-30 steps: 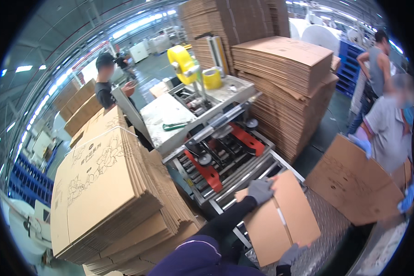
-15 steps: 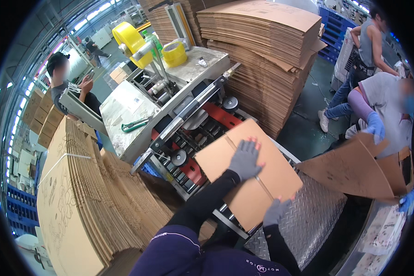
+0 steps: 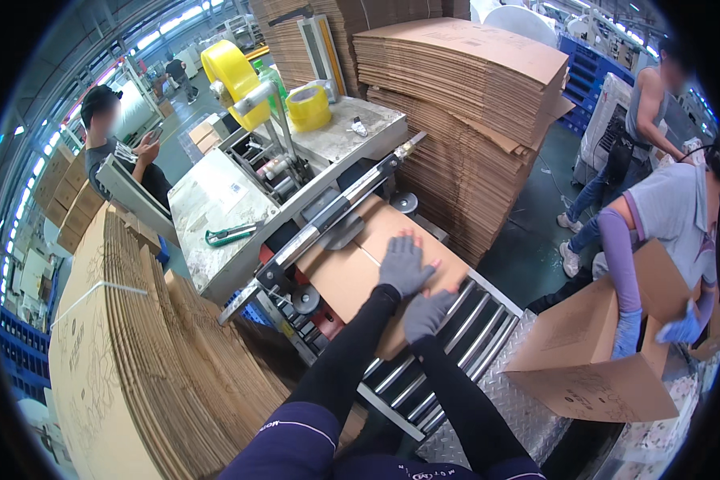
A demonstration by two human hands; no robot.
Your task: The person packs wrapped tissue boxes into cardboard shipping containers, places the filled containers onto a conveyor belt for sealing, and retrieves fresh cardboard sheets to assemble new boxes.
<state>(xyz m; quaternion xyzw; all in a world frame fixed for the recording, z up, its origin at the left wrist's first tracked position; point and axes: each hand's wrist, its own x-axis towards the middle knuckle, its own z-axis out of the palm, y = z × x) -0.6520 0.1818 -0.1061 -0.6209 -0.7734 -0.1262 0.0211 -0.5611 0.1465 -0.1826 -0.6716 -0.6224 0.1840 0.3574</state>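
Observation:
A closed brown cardboard carton (image 3: 334,276) lies on the rollers, its far part under the crossbar of a carton-sealing machine (image 3: 220,192). My left hand (image 3: 408,266), in a grey glove with bare fingertips, lies spread on the carton's top near the centre seam. Just nearer to me, my right hand (image 3: 430,315), gloved alike, presses against the carton's near end with its fingers extended. Neither hand is wrapped round anything. The carton's front part is hidden beneath the crossbar.
Roller conveyor (image 3: 468,328) and a metal tread plate (image 3: 496,400) lie near me. Flat cardboard stacks stand left (image 3: 112,344) and behind (image 3: 456,72). Yellow tape rolls (image 3: 308,108) and a green cutter (image 3: 232,234) sit on the machine. At right, a co-worker handles an open carton (image 3: 572,336).
The carton has moved forward and left under the crossbar, with my hands following it. My right hand has come closer to my left. The co-worker's carton has opened out.

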